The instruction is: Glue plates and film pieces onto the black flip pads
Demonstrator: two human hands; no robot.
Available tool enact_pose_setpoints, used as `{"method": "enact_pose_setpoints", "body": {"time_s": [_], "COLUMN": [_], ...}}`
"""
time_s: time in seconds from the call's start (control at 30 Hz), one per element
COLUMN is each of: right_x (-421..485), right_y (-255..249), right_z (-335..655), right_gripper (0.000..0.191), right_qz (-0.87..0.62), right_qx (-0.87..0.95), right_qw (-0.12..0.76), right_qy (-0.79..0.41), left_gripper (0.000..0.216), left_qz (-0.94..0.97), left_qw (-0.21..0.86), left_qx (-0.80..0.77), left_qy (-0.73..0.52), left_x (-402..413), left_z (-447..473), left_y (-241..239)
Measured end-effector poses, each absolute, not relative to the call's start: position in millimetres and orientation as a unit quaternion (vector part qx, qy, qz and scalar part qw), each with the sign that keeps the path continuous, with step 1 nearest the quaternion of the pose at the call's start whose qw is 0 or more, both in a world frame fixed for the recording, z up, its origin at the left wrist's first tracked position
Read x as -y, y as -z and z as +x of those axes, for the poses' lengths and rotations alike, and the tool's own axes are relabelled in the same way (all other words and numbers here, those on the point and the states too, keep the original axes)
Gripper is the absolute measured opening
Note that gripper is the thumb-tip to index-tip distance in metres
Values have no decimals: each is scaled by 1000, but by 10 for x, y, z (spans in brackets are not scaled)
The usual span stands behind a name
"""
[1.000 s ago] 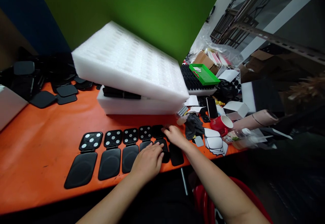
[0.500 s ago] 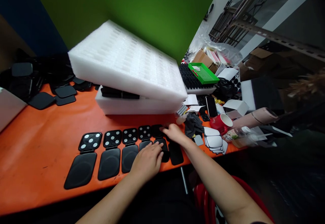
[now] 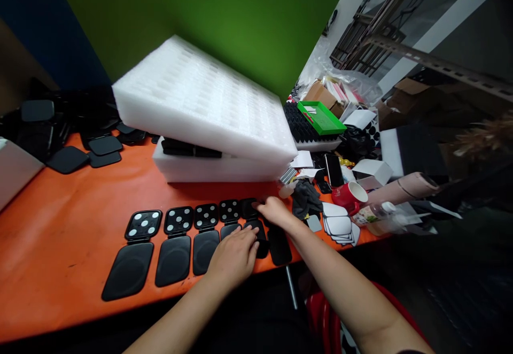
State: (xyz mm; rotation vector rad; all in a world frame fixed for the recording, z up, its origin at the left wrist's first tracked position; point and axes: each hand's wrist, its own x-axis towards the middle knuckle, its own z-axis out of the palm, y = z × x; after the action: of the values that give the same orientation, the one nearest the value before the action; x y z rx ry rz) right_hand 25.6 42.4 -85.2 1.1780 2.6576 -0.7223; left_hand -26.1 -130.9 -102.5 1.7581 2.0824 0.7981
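On the orange table (image 3: 72,247) lies a row of black hinged folding pads. The leftmost pad (image 3: 127,272) is unfolded, its upper panel (image 3: 143,225) carrying several silver dots; its neighbours look alike. My left hand (image 3: 234,253) rests across the lower panels farther right, fingers stretched over a black pad (image 3: 256,230) and partly covering it. My right hand (image 3: 276,211) is closed at the dark upper panel (image 3: 248,208) of that pad, thumb and index finger at its right edge. What its fingers hold, if anything, is hidden. Another black panel (image 3: 279,247) lies below my right wrist.
Behind the row, white foam blocks (image 3: 208,102) are stacked, the upper one tilted. Loose black pads (image 3: 68,159) pile up at the left. To the right are white cards (image 3: 337,224), a grey cloth (image 3: 306,198), a red mug (image 3: 348,196), a bottle (image 3: 372,214) and a green tray (image 3: 323,117).
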Motion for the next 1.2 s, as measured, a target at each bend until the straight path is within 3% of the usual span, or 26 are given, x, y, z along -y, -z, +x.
{"method": "enact_pose_setpoints", "body": {"time_s": [1.03,1.2], "right_x": [-297,-240], "right_y": [714,579], "right_z": [180,504], "right_gripper": [43,32], "right_qz": [397,377], "right_qx": [-906,-913], "right_qw": [91,55], "right_qy": [120,143], "left_gripper": [29,30], "left_qz": [606,597], "left_qw": [166,171], "left_qx": [-725,-725], "left_qy": [-282,-296], "left_x": [1314,1315], "left_z": [-260,-260], "left_y": [1011,1015]}}
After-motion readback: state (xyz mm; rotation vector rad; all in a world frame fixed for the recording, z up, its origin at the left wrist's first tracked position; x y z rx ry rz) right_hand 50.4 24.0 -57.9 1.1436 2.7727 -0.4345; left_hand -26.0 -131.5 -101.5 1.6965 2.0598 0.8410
